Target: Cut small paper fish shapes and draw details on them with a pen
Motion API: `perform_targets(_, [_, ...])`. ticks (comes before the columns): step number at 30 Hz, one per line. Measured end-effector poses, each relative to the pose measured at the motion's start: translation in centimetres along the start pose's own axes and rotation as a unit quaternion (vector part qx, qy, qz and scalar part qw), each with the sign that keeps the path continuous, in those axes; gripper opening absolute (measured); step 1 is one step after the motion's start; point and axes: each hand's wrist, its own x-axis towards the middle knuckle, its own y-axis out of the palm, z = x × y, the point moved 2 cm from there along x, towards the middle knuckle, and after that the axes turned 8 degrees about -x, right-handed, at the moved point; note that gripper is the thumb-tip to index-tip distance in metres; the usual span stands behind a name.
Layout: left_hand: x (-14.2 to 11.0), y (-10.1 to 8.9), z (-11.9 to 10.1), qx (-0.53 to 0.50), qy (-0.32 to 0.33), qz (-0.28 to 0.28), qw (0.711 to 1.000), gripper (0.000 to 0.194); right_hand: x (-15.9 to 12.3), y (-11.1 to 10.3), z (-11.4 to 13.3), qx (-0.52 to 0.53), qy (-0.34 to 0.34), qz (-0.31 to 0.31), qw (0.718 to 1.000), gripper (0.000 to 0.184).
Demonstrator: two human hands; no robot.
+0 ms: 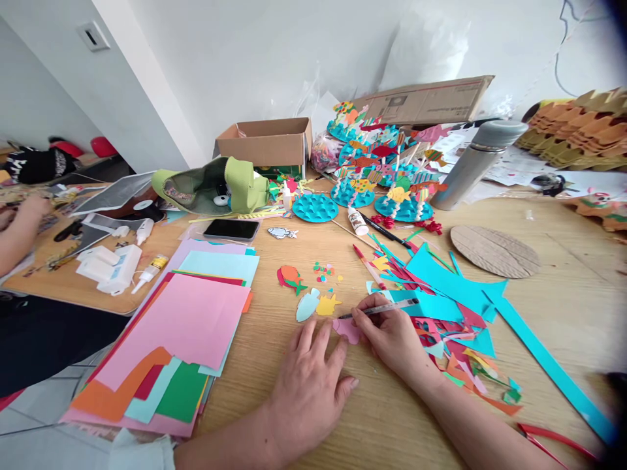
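Note:
My right hand [389,329] grips a clear-barrelled pen [399,305], its tip at the upper edge of a small pink paper cutout [347,330]. My left hand [308,378] lies flat with fingers extended, fingertips beside the pink piece or on its left edge; I cannot tell which. Just above lie a light blue paper fish [307,305] and a yellow spiky cutout [327,304]. Farther back are overlapping orange, red and green fish cutouts [290,277] and a cluster of small coloured paper dots [323,270].
Coloured paper sheets [181,320] are stacked at left, near a phone [232,228]. Blue and mixed paper scraps [441,274] crowd the right. Red-handled scissors [553,437] lie at front right. Fish decorations [401,209] and a steel flask [473,166] stand behind. Another person's hand [34,207] is at far left.

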Motion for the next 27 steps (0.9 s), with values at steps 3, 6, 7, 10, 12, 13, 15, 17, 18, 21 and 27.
perform_targets(3, [0.01, -0.01, 0.00, 0.002, 0.001, -0.001, 1.000, 0.047, 0.01, -0.02, -0.06, -0.004, 0.001, 0.000, 1.000, 0.020])
perform_targets(6, [-0.01, 0.00, 0.01, 0.003, 0.002, -0.005, 1.000, 0.046, 0.01, -0.05, -0.09, -0.009, 0.002, -0.001, 1.000, 0.020])
perform_targets(7, [-0.02, 0.00, 0.01, 0.002, 0.002, -0.006, 1.000, 0.047, 0.01, -0.07, -0.08, -0.011, 0.001, -0.002, 1.000, 0.020])
perform_targets(10, [-0.01, -0.03, 0.02, 0.000, 0.004, -0.007, 1.000, 0.047, 0.02, -0.09, -0.01, -0.016, -0.003, -0.006, 1.000, 0.019])
perform_targets(12, [0.01, -0.05, 0.03, -0.001, 0.006, -0.006, 1.000, 0.046, 0.01, -0.09, 0.04, -0.015, -0.006, -0.006, 1.000, 0.019])
perform_targets(13, [0.02, -0.06, 0.04, -0.002, 0.005, -0.005, 1.000, 0.046, -0.01, -0.10, 0.07, -0.014, -0.007, -0.006, 1.000, 0.020])
perform_targets(15, [0.04, -0.05, 0.06, -0.002, 0.003, -0.002, 1.000, 0.046, -0.02, -0.10, 0.11, -0.013, -0.005, -0.004, 1.000, 0.021])
perform_targets(17, [0.06, -0.03, 0.07, -0.001, 0.000, -0.001, 1.000, 0.047, -0.01, -0.09, 0.13, -0.015, -0.002, -0.002, 1.000, 0.021])
perform_targets(18, [0.06, -0.02, 0.06, -0.001, 0.001, 0.000, 1.000, 0.047, -0.01, -0.09, 0.13, -0.015, -0.002, -0.001, 1.000, 0.022])
perform_targets(21, [0.04, 0.00, 0.01, 0.000, 0.000, 0.000, 1.000, 0.047, -0.02, -0.11, 0.06, -0.017, -0.004, -0.002, 1.000, 0.022])
perform_targets(27, [-0.01, 0.01, -0.01, 0.000, 0.002, -0.003, 1.000, 0.047, -0.06, -0.12, -0.05, -0.017, -0.005, -0.007, 1.000, 0.020])
